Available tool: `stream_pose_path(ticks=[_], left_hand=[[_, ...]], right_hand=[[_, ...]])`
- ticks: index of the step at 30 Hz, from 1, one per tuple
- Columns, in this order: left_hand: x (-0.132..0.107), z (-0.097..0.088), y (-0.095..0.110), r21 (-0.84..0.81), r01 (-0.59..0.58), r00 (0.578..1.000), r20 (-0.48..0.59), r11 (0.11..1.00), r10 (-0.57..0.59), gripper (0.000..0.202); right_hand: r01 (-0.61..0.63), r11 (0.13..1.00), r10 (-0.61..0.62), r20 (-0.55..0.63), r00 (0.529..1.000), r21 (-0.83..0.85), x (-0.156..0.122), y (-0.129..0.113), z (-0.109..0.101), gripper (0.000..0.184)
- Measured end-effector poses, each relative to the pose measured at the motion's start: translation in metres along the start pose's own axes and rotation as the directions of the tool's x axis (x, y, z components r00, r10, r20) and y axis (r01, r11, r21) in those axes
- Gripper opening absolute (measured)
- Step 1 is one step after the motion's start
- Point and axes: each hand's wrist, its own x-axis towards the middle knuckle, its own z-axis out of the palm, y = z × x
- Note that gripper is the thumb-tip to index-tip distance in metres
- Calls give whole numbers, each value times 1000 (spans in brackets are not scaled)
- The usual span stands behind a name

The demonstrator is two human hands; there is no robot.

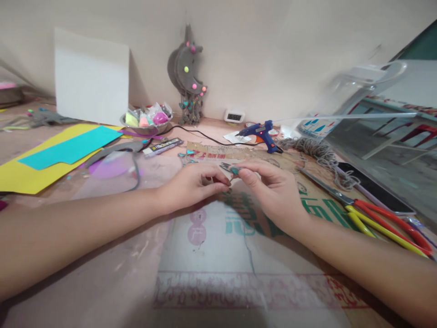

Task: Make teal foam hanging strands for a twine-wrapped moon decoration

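My right hand [278, 191] is closed in a pinch on a small teal piece [234, 170]. A dark, pointed bit sticks out beside it; I cannot tell what it is. Just to the left, my left hand [196, 184] is also closed, thumb and fingertips together on something too small to name. The fingertips of both hands nearly meet. Beneath them lies a printed paper bag [211, 250] with green characters and a red border, under a clear sheet. Small teal pieces on grey cord [187, 157] rest just beyond my left hand.
A blue glue gun [261, 134], a grey yarn bundle [317, 152], a phone [375, 189] and red-yellow-handled scissors [385, 221] lie to the right. A bowl [146, 130] of colourful bits and teal card [71, 148] sit left. A grey moon ornament [180, 73] hangs behind.
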Motion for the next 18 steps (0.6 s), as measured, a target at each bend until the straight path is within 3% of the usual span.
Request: stream_pose_path(ticks=[8, 18], left_hand=[[1, 0, 3, -204, 229, 969, -41, 952, -242, 11], [2, -3, 1, -263, 229, 973, 46, 937, -225, 18]], right_hand=[[-39, 999, 39, 3, 999, 2, -1, 0, -1, 14], [-44, 999, 44, 8, 999, 17, -2, -1, -2, 14]])
